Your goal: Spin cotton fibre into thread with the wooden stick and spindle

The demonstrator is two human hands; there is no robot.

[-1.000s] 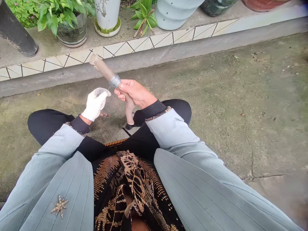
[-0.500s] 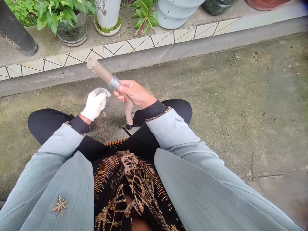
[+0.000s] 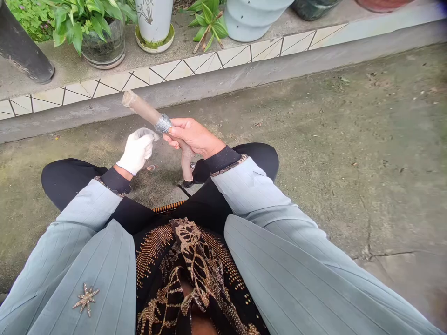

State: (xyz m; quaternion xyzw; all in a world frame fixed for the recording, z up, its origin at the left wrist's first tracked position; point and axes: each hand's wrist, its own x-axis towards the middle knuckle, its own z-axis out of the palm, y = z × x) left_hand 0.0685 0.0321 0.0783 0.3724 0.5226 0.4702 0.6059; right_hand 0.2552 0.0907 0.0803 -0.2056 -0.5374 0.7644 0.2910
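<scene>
My right hand (image 3: 195, 137), bare, is closed around a bent, pale brown wooden stick (image 3: 145, 110). Thin silvery wire (image 3: 163, 123) is wound in a tight coil around the stick, just beyond my right thumb and fingertips. The stick's far end points up and left, and its lower part curves down toward my lap. Close to the coil on the left is my left hand (image 3: 137, 150), in a white glove, with its fingers curled into a pinch. Whatever sits between those fingertips is too small to make out.
I sit low on a concrete floor (image 3: 314, 163), knees spread. Ahead runs a raised ledge with a tiled edge (image 3: 206, 63). On it stand a clear plant pot (image 3: 104, 46), a white pot (image 3: 155, 21), a pale blue pot (image 3: 256, 18) and a dark pipe (image 3: 26, 46).
My left hand's fingers have drawn in a little, and the hand stays beside the coil. The stick and my right hand have shifted very slightly left.
</scene>
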